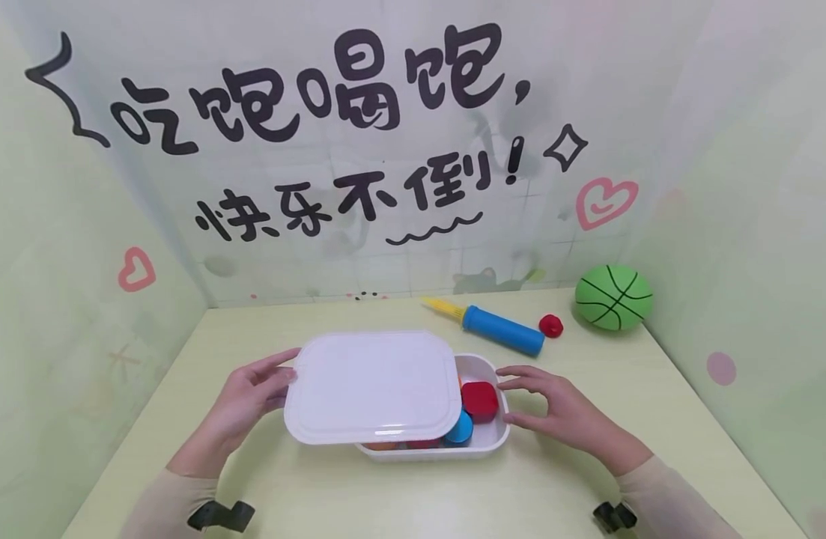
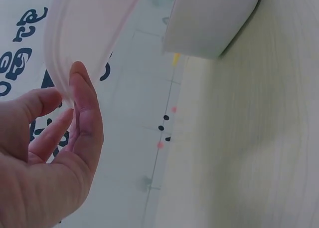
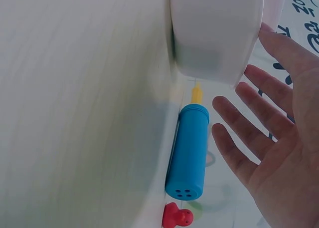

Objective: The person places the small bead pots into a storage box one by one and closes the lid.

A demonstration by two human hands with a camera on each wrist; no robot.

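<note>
A flat white lid (image 1: 372, 385) is tilted over the left part of a white plastic box (image 1: 476, 448). My left hand (image 1: 256, 389) pinches the lid's left edge between thumb and fingers, as the left wrist view also shows on the lid (image 2: 75, 38). Inside the box's uncovered right end lie a red block (image 1: 480, 402) and a blue round piece (image 1: 459, 429); the lid hides much of the rest. At the box's right rim, the fingertips of my right hand (image 1: 554, 404) touch the wall, fingers spread and relaxed in the right wrist view.
Behind the box lies a blue hand pump (image 1: 503, 329) with a yellow nozzle. A small red toy (image 1: 550, 326) sits beside it, and a green ball (image 1: 613, 297) rests at the back right corner. Printed walls close in the table (image 1: 413, 501) on three sides.
</note>
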